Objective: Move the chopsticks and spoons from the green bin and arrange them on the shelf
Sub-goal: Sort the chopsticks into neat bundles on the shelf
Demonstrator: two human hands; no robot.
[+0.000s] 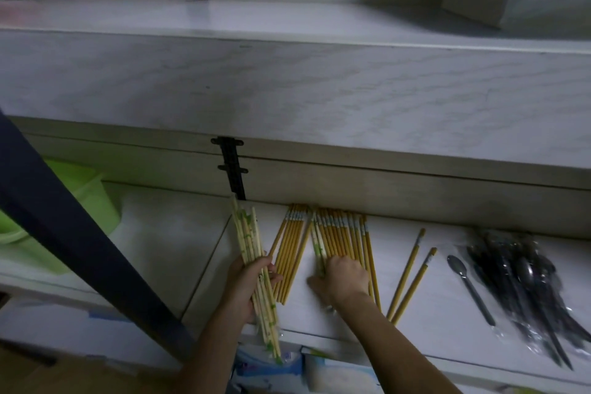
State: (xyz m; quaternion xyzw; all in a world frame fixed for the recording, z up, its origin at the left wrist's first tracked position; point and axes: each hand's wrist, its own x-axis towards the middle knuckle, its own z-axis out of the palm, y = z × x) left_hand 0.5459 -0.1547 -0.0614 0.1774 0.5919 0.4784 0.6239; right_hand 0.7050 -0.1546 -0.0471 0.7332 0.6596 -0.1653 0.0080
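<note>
Left hand (246,285) wrapped round a bundle of pale chopsticks (252,253), tips toward the back wall. Right hand (343,277) knuckles-up on a row of yellow chopsticks (345,233) lying on the shelf (166,233), fingers bent over them; impossible to tell whether pinching any. Second yellow batch (289,249) between the hands, two loose chopsticks (412,278) just right of the row. Farther right, one dark spoon (468,288) beside a clear bag of spoons (524,278). Green bin (83,201) at far left, partly behind a dark post (80,249).
</note>
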